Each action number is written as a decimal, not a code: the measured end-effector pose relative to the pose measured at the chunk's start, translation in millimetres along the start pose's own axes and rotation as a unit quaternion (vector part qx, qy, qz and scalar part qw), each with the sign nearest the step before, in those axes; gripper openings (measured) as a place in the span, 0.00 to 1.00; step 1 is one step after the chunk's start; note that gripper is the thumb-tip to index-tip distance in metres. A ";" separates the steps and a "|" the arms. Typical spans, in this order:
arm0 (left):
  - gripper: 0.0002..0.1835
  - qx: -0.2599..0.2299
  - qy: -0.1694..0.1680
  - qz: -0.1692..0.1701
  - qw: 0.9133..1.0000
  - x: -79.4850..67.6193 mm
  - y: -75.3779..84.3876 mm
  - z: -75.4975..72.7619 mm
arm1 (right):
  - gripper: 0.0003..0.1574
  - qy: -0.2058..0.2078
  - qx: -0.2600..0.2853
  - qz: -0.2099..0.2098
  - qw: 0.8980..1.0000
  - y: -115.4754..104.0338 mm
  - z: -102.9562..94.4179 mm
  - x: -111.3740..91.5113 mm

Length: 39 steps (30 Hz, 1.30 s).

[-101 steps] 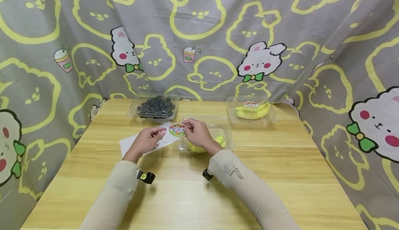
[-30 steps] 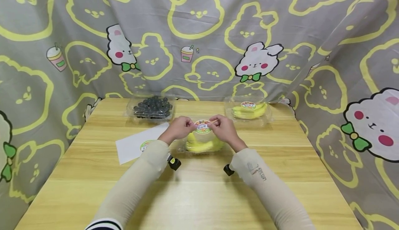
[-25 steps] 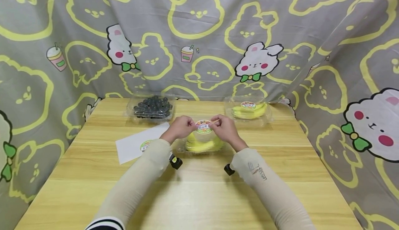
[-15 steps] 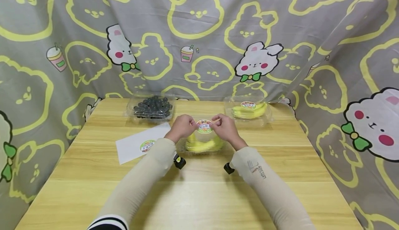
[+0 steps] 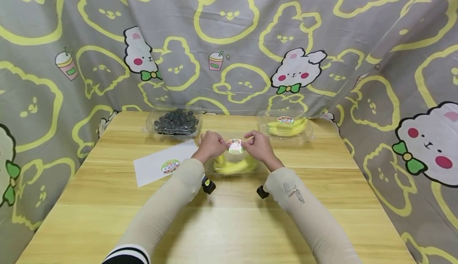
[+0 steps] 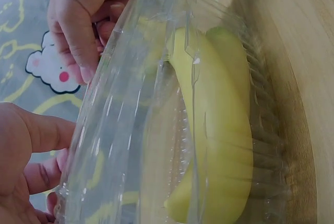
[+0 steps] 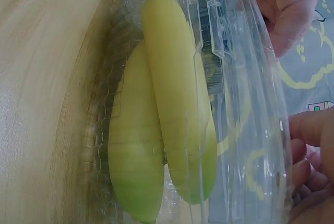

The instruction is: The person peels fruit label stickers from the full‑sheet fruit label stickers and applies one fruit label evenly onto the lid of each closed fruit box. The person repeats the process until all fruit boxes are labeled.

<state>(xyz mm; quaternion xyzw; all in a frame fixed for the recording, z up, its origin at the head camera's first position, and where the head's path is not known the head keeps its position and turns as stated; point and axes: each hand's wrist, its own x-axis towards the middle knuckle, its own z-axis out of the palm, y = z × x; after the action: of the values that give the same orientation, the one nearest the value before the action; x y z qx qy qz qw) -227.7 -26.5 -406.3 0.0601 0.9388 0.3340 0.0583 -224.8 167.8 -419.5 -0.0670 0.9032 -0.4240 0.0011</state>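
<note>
A grey cloth [image 5: 171, 21] hangs in soft folds behind and along both sides, printed with yellow-outlined animals, white rabbits [image 5: 297, 71] with green bows, and pink drink cups [image 5: 215, 61]. Below it stands a bench [image 5: 229, 226] with pale, wood-grained boards; light leaves a whitish sheen toward its near edge.

Right wrist view: I see two bananas [image 7: 180, 93] side by side, slightly overlapping, greener at their lower ends, inside a clear box [image 7: 266, 156] on the table [image 7: 42, 104]. Right hand [image 7: 314, 169] beside it, fingers bent; left hand [image 7: 293, 7] above, cropped. Grey-and-yellow curtain [image 7: 313, 57] behind.
</note>
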 end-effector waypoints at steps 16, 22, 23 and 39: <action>0.20 0.007 -0.004 -0.011 1.000 0.7 -0.7 1.3 | 0.19 -0.002 -0.012 -0.005 1.000 -0.2 1.8 -1.1; 0.20 0.008 -0.002 -0.010 1.000 1.5 -1.1 1.8 | 0.19 -0.001 -0.013 -0.007 1.000 -1.1 2.2 -1.7; 0.20 0.008 -0.002 -0.010 1.000 1.3 -0.8 1.7 | 0.19 -0.001 -0.014 -0.007 1.000 -1.0 2.3 -1.7; 0.18 0.004 0.002 -0.015 1.000 0.1 0.1 2.0 | 0.18 0.004 -0.031 -0.003 1.000 -1.9 5.1 -2.0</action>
<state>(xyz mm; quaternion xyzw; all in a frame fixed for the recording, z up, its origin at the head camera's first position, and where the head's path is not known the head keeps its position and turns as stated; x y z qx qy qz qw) -227.5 -25.1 -407.8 0.0452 0.9412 0.3292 0.0616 -222.4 162.9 -421.5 -0.0682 0.9156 -0.3962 -0.0059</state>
